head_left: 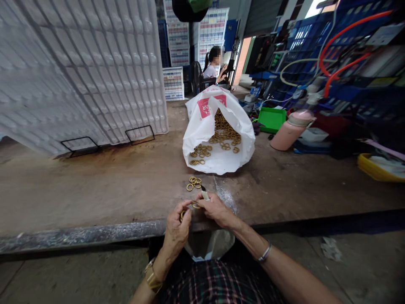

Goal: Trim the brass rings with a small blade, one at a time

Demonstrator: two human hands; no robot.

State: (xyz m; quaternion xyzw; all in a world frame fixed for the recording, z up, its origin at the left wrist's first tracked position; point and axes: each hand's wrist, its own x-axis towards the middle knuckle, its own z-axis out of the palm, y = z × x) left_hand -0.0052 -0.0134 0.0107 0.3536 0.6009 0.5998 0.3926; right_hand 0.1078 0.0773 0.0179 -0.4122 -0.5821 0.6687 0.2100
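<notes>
Here, at the far left, a tall stack of white moulded trays leans on the brown workbench, propped by two black wire stands. Nearer the bench's front edge, the left hand is curled, its fingertips pinching a small brass ring held upright just above the metal lip of the bench. Just beside it, the right hand is closed around a short dark-tipped tool, whose point sticks up between thumb and forefinger; another ring lies under its fingers, touching them. A little beyond the hands sits a loose cluster of rings on the bench, and behind that an open white plastic bag with red print spills many more of the same rings across its inside. Further back, another person sits among stacked white crates. To the right of the bag stand a green tray, a pink bottle lying tilted, and at the far right edge a yellow tub below red hoses.
</notes>
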